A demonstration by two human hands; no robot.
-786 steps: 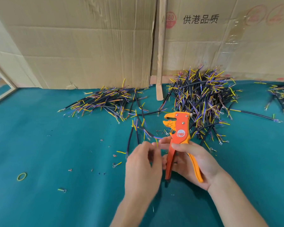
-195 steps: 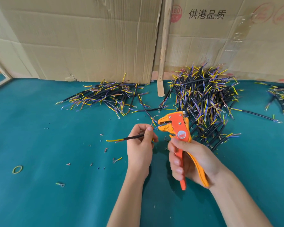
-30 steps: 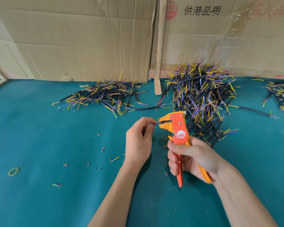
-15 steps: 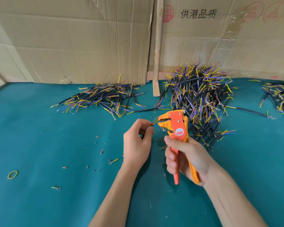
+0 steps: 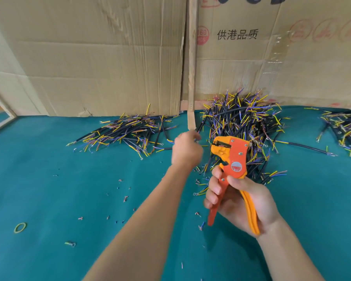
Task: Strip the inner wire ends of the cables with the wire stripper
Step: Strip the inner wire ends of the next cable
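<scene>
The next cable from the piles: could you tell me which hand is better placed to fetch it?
Left, probably. The left hand is stretched out between the cable piles, while the right hand grips the wire stripper.

I see my right hand (image 5: 239, 201) gripping the orange wire stripper (image 5: 230, 159) upright above the teal table (image 5: 49, 179). My left hand (image 5: 185, 148) reaches out between the two cable piles (image 5: 128, 132) (fingers blurred, grip unclear), cardboard (image 5: 99, 57) standing behind.
</scene>
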